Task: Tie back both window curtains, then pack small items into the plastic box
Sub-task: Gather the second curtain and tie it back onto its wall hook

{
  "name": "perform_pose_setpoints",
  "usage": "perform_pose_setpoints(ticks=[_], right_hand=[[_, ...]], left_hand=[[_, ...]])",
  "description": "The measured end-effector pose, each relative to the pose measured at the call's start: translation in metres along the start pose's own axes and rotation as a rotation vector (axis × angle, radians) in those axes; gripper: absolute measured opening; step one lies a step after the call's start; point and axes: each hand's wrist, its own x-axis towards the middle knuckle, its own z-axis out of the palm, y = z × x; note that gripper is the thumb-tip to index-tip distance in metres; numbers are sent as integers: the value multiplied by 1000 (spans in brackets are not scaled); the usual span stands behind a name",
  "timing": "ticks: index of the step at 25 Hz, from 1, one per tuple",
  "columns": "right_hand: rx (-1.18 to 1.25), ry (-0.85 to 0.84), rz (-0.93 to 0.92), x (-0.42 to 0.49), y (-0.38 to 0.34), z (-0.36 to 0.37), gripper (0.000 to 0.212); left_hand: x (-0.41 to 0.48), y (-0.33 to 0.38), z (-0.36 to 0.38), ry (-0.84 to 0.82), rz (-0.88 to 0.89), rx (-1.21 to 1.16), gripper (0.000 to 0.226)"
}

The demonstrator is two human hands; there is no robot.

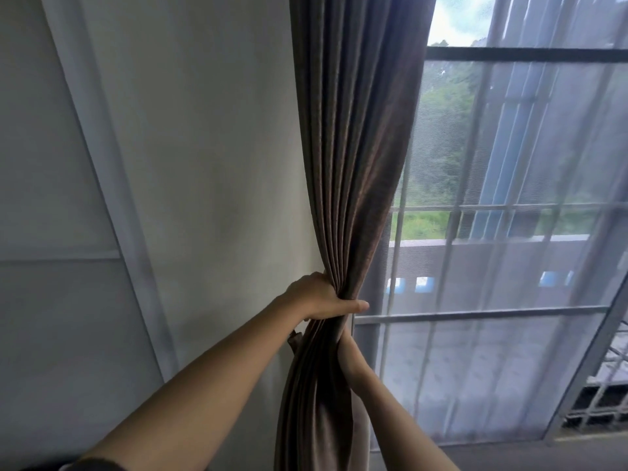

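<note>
The white wall is standing smooth and bare at far left, beside a pale panelled frame. A dark strip, probably the tieback, is showing just left of the bundle, below the left wrist; its fixing is hidden. The left hand is clenching the brown curtain at its gathered waist, thumb across the front. The curtain is a heavy, matte, pleated cloth, its long axis running vertically, touching the wall side of the window. The right hand is reaching in just below, mostly behind the folds; its grip cannot be determined. A sheer white curtain is hanging over the barred window at right. The left hand is judged nearer the tieback.
</note>
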Motion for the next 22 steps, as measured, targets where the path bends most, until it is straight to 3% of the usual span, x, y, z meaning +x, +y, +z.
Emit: perform_pose_setpoints(ticks=[4,9,12,13,17,22], right_hand=[[37,37,-37,-2,4,1,32],[67,57,23,1,13,2,35],[30,162,69,-3,24,2,39],[27,192,89,-5,26,2,38],[84,12,23,-7,24,8,26],[156,7,-27,4,43,6,32]], left_hand=[[-1,5,2,140,69,197,72],[2,-2,20,168,157,-361,26],[-5,3,36,242,120,-568,25],[-5,5,41,283,103,-619,28],[-1,14,51,363,76,-694,25],[-3,2,46,420,39,-769,17]])
